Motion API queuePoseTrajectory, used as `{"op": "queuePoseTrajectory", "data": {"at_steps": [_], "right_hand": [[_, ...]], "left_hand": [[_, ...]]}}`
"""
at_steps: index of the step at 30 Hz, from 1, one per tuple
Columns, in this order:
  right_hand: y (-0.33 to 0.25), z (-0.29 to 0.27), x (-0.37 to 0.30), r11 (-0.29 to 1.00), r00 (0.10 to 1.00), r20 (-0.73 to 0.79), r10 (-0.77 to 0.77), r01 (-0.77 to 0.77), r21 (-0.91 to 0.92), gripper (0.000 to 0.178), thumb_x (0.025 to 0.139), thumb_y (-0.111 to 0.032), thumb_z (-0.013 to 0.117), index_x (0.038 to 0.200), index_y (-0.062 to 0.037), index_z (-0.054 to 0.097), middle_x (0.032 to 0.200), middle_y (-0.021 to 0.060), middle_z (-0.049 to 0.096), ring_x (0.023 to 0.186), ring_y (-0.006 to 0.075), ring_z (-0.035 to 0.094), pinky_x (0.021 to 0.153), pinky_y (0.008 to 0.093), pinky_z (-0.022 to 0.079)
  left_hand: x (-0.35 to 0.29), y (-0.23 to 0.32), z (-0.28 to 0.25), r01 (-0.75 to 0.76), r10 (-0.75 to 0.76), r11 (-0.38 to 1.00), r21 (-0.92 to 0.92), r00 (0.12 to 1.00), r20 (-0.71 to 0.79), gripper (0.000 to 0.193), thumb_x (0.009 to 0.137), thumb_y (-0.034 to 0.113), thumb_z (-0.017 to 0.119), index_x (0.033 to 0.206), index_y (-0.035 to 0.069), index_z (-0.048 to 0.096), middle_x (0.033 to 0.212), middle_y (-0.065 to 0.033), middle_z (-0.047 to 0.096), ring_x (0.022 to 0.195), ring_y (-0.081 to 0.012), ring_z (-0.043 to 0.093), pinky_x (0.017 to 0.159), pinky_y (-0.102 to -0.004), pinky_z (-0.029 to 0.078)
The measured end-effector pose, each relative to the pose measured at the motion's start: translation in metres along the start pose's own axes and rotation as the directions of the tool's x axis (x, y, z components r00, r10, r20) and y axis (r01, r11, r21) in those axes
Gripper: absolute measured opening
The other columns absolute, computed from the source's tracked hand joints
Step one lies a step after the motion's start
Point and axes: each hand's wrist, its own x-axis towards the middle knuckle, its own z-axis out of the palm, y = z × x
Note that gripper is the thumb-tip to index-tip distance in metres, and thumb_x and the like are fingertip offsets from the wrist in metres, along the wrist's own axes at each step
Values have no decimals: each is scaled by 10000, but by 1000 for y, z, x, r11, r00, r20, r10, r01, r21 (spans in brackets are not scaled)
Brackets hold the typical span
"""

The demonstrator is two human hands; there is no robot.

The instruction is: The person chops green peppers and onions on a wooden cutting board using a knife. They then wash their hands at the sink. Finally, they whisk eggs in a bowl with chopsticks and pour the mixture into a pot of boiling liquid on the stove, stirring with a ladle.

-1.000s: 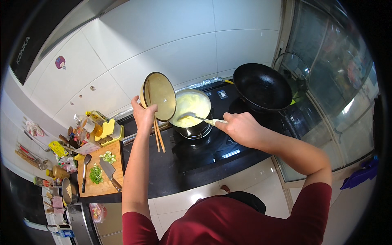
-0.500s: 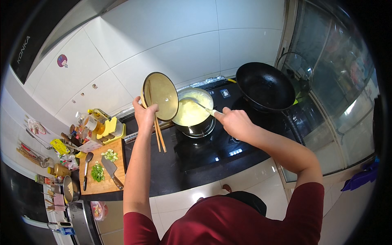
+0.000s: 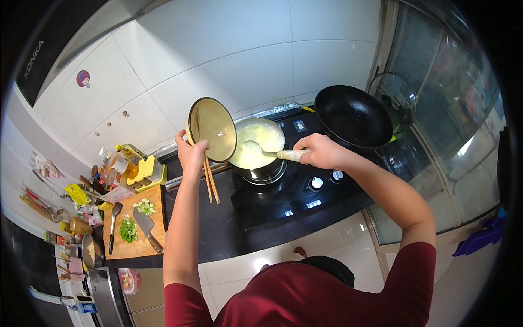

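My left hand (image 3: 192,154) holds a round pot lid (image 3: 212,128) tilted up beside the pot, together with a pair of wooden chopsticks (image 3: 210,180) that hang down from the fist. My right hand (image 3: 321,151) grips the pale handle of a ladle (image 3: 255,149) whose bowl lies over the yellow liquid in a small metal pot (image 3: 259,147). The pot stands on the left burner of a black gas hob (image 3: 283,191).
An empty black wok (image 3: 353,115) sits on the right burner, with a glass lid (image 3: 393,98) leaning behind it. Left of the hob a wooden cutting board (image 3: 131,231) carries chopped greens, a cleaver (image 3: 146,229) and a spoon. Bottles and jars crowd the far left counter.
My right hand has drawn the ladle back from deep in the pot toward its right rim and lowered it over the liquid. The left hand still holds the lid and chopsticks up.
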Motion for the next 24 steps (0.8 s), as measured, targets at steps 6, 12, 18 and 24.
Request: {"op": "queuePoseTrajectory", "data": {"at_steps": [6, 12, 18, 24], "right_hand": [[20, 3, 6, 680, 954, 226, 195, -298, 670, 258, 871, -61, 581, 1111, 33, 595, 798, 101, 625, 485, 55, 441, 383, 203, 293], [19, -8, -11, 649, 980, 149, 131, -198, 734, 275, 872, -66, 576, 1121, 51, 585, 806, 103, 621, 494, 55, 441, 381, 205, 291], [16, -27, -29, 778, 994, 33, 104, -102, 619, 279, 861, -31, 572, 1129, 20, 633, 836, 79, 644, 552, 69, 504, 448, 202, 380], [28, 5, -40, 894, 835, -354, -422, 317, -318, 343, 823, -64, 603, 1162, -45, 646, 951, 170, 651, 833, 340, 658, 744, 409, 527]], "left_hand": [[1, 1, -1, 1, -1, 1000, -12, 1000, 5, 821, 583, 84, 658, 1344, -23, 369, 1054, -194, 617, 933, -261, 601, 841, -337, 477], [1, 7, -6, 32, -32, 996, -88, 999, 7, 786, 596, 71, 642, 1330, -20, 374, 1114, -188, 578, 961, -253, 582, 839, -332, 476], [4, 8, -2, 68, -59, 972, -225, 997, 49, 702, 606, 68, 637, 1262, -3, 397, 1072, -142, 542, 929, -234, 555, 815, -328, 469], [17, -10, 0, 175, -145, 948, -266, 981, 129, 660, 599, 79, 638, 1212, -16, 411, 978, -121, 548, 864, -219, 551, 769, -321, 465]]}}
